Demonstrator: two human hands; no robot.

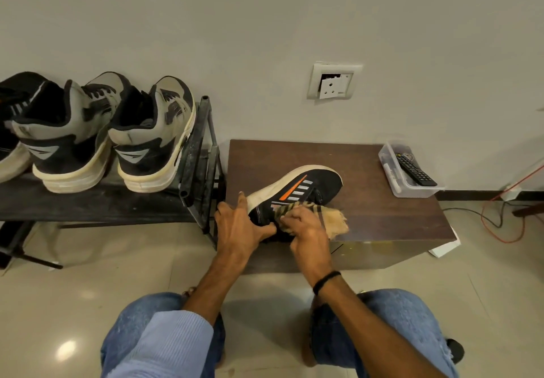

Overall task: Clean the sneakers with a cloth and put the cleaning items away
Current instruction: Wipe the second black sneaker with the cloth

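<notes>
1. Left fingers (242, 201) were curled round the heel end of the sneaker (306, 186). The index lay along the white sole and the thumb pressed the near side. The left hand (240, 230) gripped it firmly.
2. Right fingers (291, 215) were bunched tight on the cloth (335, 220). The right hand (307, 233) pressed it against the black upper by the collar, just beside the left thumb. A tan tail of cloth stuck out to the right.
3. The sneaker sat tilted on the table (382, 218), with its heel at the near left corner and its toe pointing toward the far right. The sole edge was turned away from the person.
4. Markings: one orange stripe and several silver stripes on the sneaker's side. No lettering could be read.
5. The box (412, 192), clear plastic, stood at the table's far right corner, well apart from the sneaker. It held a black remote (415, 168) and a white pen-like item, whose print was too small to read.
6. The rack (103, 201) stood to the left, touching or just beside the table. On it was a grey pair (150, 133), heels toward the camera, each heel showing an emblem with no legible words. A darker shoe (11, 106) sat at the far left edge.
7. A socket (334, 81) was on the wall above the table.
</notes>
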